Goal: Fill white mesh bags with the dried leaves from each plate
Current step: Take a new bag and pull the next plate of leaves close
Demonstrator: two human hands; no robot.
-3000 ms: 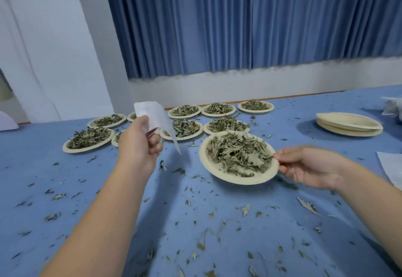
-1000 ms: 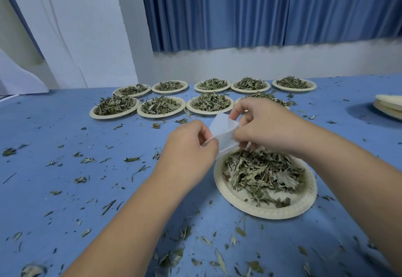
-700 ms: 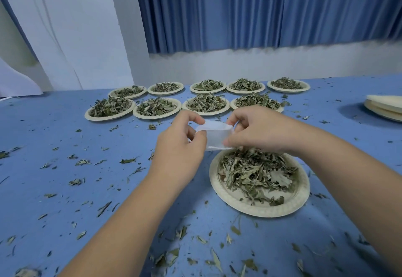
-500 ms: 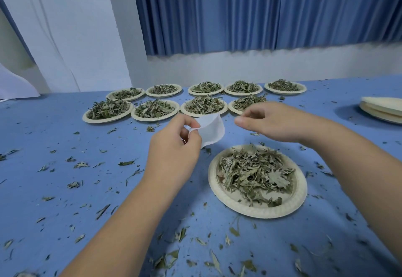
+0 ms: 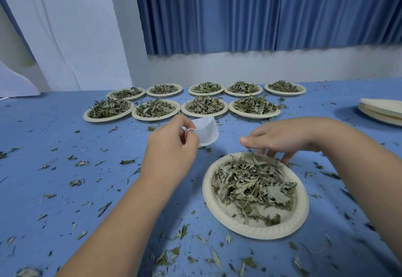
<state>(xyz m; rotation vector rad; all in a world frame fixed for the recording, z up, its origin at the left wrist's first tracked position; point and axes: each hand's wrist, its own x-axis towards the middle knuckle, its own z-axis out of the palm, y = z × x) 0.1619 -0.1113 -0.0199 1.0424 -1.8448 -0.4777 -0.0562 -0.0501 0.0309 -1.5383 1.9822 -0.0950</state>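
White mesh bag (image 5: 206,133): held above the desk (image 5: 65,189), just beyond the left hand (image 5: 171,146), which pinches its near edge between thumb and forefinger, the other fingers curled. The bag hangs limp and appears empty. Judged very light, soft and floppy. Its mouth will likely collapse unless held spread, so hold is best taken at the rim of the opening.

Dried leaves (image 5: 252,187) lie heaped on the paper plate (image 5: 250,232) just below the right hand (image 5: 282,137). Judged light, brittle and prone to crumble and scatter; best taken in loose pinches, not squeezed.

Right hand: fingers spread and gently bent, pointing down at the plate's far rim, holding nothing. Contact with the leaves cannot be confirmed.

Nine further filled plates (image 5: 204,107) stand in two rows beyond both hands. Loose leaf fragments litter the desk.
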